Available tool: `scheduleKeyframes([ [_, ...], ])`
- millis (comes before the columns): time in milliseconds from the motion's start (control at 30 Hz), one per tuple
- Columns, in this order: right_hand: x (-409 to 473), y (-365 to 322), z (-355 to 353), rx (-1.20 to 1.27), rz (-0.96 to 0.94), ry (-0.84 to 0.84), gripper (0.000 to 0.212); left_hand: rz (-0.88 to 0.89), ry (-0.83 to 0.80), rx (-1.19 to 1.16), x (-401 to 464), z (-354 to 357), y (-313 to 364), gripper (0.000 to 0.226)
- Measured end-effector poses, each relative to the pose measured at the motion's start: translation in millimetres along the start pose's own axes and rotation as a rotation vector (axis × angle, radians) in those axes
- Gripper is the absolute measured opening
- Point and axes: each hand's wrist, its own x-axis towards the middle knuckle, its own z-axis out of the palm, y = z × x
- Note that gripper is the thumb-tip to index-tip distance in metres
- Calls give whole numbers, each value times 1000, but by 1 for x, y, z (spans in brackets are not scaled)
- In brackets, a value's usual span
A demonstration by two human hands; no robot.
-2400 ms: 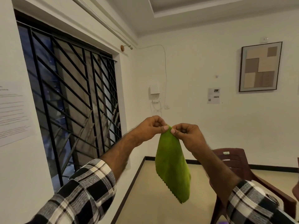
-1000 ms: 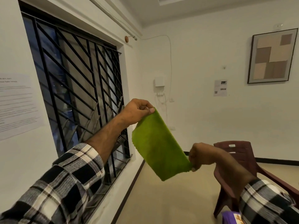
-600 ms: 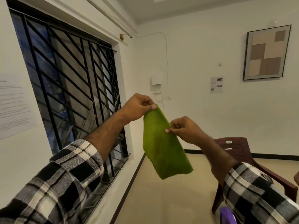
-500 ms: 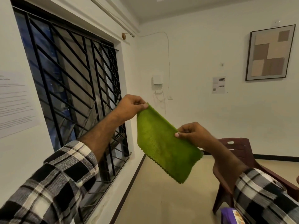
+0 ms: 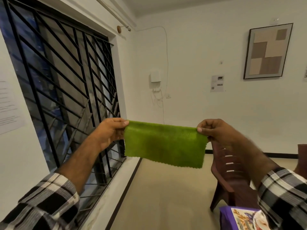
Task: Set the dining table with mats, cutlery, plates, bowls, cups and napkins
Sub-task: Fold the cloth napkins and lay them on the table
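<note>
The left hand (image 5: 108, 132) and the right hand (image 5: 214, 131) each pinched a top corner of the green napkin (image 5: 164, 144) between thumb and curled fingers. The napkin hung flat in the air between them, up in front of the window (image 5: 63, 90) and near a brown chair (image 5: 230, 170). It was probably pulled wide like that so it could be folded neatly for the table.

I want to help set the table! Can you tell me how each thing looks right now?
Green napkin: held up in the air, stretched flat, folded over.
Left hand: pinches the napkin's top left corner.
Right hand: pinches its top right corner.
Brown chair: upright on the floor, nobody on it.
Window: barred, dark outside.
</note>
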Motion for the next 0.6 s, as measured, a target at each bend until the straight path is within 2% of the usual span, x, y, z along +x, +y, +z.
scheduleKeyframes([
  [67,5,10,9,-22,73,80,23,-135,56,38,6,10,-14,9],
  [167,11,22,28,-227,157,113,14,-292,202,172,17,30,-35,10],
  [233,12,21,38,-295,173,73,9,-301,228,183,23,43,-39,12],
  [333,9,12,46,-282,161,1,2,-231,183,217,26,59,-31,16],
  [500,9,-13,52,-248,125,-137,37,-81,6,297,25,78,-14,17],
  [600,5,-30,54,-271,28,-247,49,-48,-23,255,22,88,-5,20],
])
